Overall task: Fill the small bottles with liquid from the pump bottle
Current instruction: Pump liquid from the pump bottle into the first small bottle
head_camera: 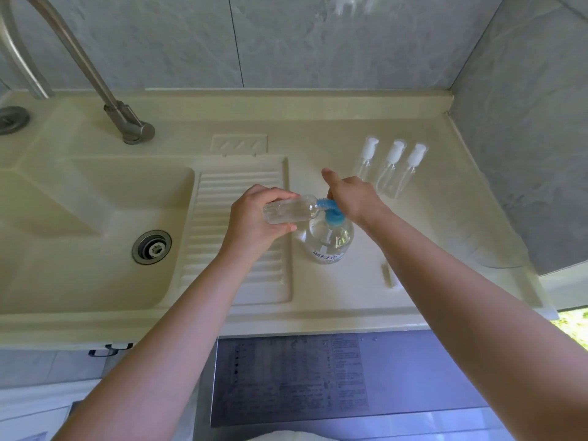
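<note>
A clear pump bottle (329, 241) with a blue pump head (332, 214) stands on the cream counter, right of the ribbed drainboard. My left hand (254, 218) grips a small clear bottle (291, 211), held on its side with its open mouth against the blue nozzle. My right hand (353, 195) rests on top of the pump head, thumb stretched out to the left; its fingers are hidden behind the hand. Three more small clear bottles (393, 170) with white caps stand in a row behind, close to the right hand.
A cream sink basin (79, 224) with a metal drain (151, 247) lies at the left, a steel faucet (95, 74) arching over it. The ribbed drainboard (238, 237) sits between basin and pump bottle. A small white cap-like part (389, 275) lies on the counter by my right forearm.
</note>
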